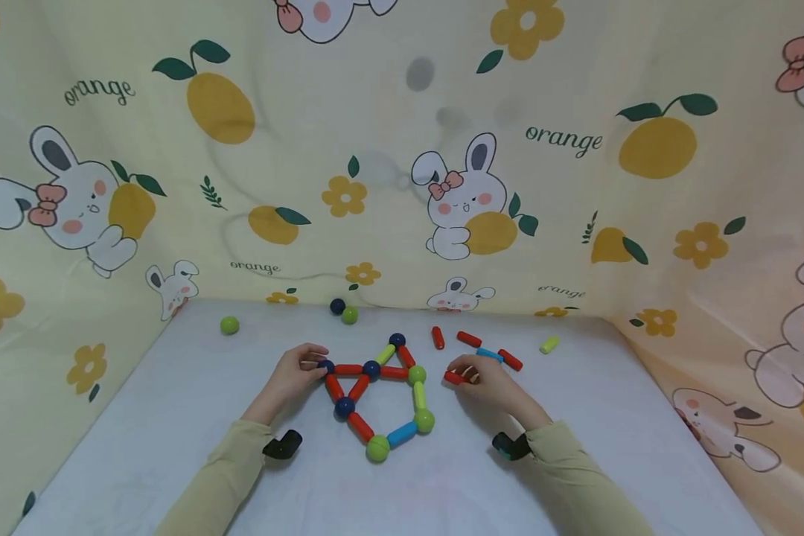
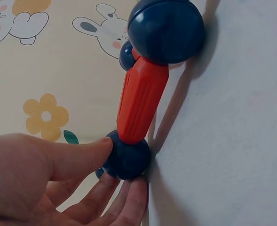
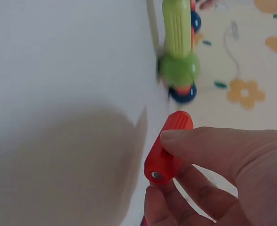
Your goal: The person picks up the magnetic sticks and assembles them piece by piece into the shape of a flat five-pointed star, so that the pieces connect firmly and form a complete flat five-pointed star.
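A flat frame of magnetic rods and balls lies on the white table, with red rods (image 1: 360, 426), a blue rod (image 1: 402, 434), green balls (image 1: 417, 374) and dark blue balls (image 1: 345, 407). At its left corner my left hand (image 1: 291, 378) pinches a dark blue ball (image 2: 128, 157) between thumb and fingers; a red rod (image 2: 142, 101) joins that ball to another dark blue one. Right of the frame, my right hand (image 1: 492, 385) holds a loose red rod (image 3: 164, 153) by thumb and fingers. A metal tip shows at the rod's end, and the rod is apart from the frame.
Behind my right hand lie loose red rods (image 1: 469, 339), a partly hidden blue rod (image 1: 487, 355) and a light green rod (image 1: 549, 345). Toward the back are a lone green ball (image 1: 229, 325) and a dark blue ball (image 1: 337, 306) beside another green one (image 1: 350, 316). A patterned curtain surrounds the table.
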